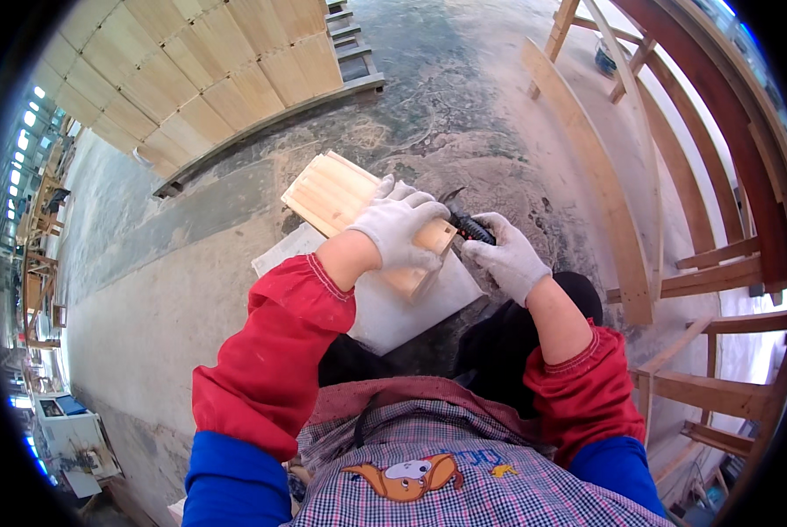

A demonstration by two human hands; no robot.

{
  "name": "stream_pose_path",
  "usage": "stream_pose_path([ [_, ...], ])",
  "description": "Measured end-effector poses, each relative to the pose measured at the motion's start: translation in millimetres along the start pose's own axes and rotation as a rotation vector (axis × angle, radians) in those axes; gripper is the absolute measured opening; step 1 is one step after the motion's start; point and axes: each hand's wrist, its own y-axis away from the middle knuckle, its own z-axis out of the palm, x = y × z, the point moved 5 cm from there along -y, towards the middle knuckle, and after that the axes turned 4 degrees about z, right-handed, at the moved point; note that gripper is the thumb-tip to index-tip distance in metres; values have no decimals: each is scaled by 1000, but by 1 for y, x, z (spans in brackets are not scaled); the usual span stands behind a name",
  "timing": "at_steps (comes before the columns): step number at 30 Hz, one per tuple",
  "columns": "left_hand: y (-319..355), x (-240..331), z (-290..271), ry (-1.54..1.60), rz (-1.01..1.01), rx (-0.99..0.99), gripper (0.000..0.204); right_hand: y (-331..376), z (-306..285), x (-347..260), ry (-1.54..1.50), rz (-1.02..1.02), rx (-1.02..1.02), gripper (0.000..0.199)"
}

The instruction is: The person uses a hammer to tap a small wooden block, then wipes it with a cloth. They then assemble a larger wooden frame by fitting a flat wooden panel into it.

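My left hand (pixel 396 227), in a pale work glove, is closed over the near end of a light wooden box-like piece (pixel 327 189) with grooved boards. The piece is tilted, its far end pointing up and left. My right hand (pixel 509 255), gloved as well, grips a black-handled hand tool (pixel 474 230) with a ribbed grip. Its dark, curved tip lies close to the wood's right end; whether they touch I cannot tell. Under the wood is a flat white board (pixel 380 323); what it rests on is hidden.
A large stack of similar wooden pieces (pixel 191 75) stands on a pallet (pixel 358 83) at the far left. To the right, a long wooden plank (pixel 595 167) leans by a timber frame (pixel 736 386). A stained concrete floor (pixel 138 325) surrounds me. Benches and a white cabinet (pixel 68 435) line the far left.
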Motion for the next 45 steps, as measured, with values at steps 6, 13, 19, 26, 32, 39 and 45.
stream_pose_path([
  [6,-23,-9,13,41,-113,194,35,5,1,-12,8,71,-25,38],
  [13,-23,-12,13,71,-41,412,23,2,1,-15,-14,69,-6,42],
  [19,62,-116,-28,-156,-219,832,27,5,2,-22,5,101,-1,42],
  [26,155,-198,17,667,-652,663,35,-1,2,-25,23,77,31,37],
  [32,170,-124,8,762,-732,604,32,-5,-6,-19,-96,97,195,35],
  [39,198,-88,1,908,-799,405,53,-6,-2,-22,-66,48,210,42],
  [45,210,-121,-2,814,-500,353,93,-20,20,-19,-114,-15,136,48],
])
